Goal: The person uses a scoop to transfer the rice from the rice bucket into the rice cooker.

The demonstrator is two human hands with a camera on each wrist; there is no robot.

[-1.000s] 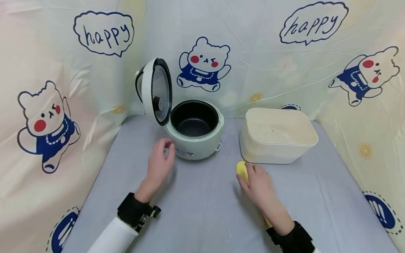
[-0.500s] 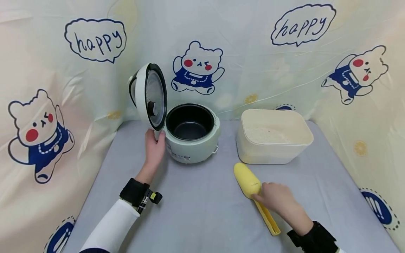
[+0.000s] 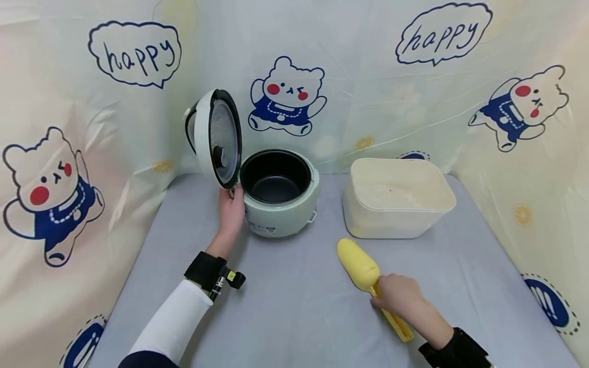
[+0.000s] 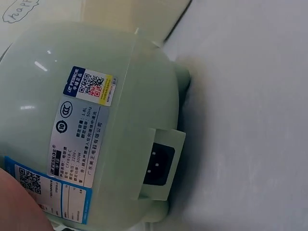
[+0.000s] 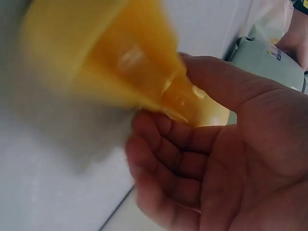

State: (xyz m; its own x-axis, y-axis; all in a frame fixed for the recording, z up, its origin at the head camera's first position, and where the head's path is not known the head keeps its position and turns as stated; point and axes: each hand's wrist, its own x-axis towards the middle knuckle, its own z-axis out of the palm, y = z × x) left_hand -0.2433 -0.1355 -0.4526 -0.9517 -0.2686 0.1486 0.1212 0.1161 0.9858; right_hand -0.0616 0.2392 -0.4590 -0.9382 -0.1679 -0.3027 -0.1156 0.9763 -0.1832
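Note:
A pale green rice cooker (image 3: 280, 217) stands with its lid (image 3: 223, 140) raised on the left and its dark inner pot (image 3: 276, 186) uncovered. My left hand (image 3: 231, 214) touches the cooker beside the lid hinge; its fingertips are partly hidden behind the lid. In the left wrist view, the cooker body (image 4: 106, 120) shows labels and a power socket, with part of the hand (image 4: 19, 207) at the lower left corner. My right hand (image 3: 400, 296) pinches the handle of a yellow scoop (image 3: 359, 263), its bowl pointing away. The scoop (image 5: 101, 53) is blurred in the right wrist view.
A cream-coloured bin (image 3: 391, 225) with white rice inside stands at the back right, just beyond the scoop. Grey cloth (image 3: 294, 306) covers the table. A printed curtain (image 3: 359, 76) hangs behind and along both sides.
My left hand has moved up from the cooker's front left to the lid hinge. My right hand has slid back toward me from the scoop's bowl to its handle. The lid stays raised.

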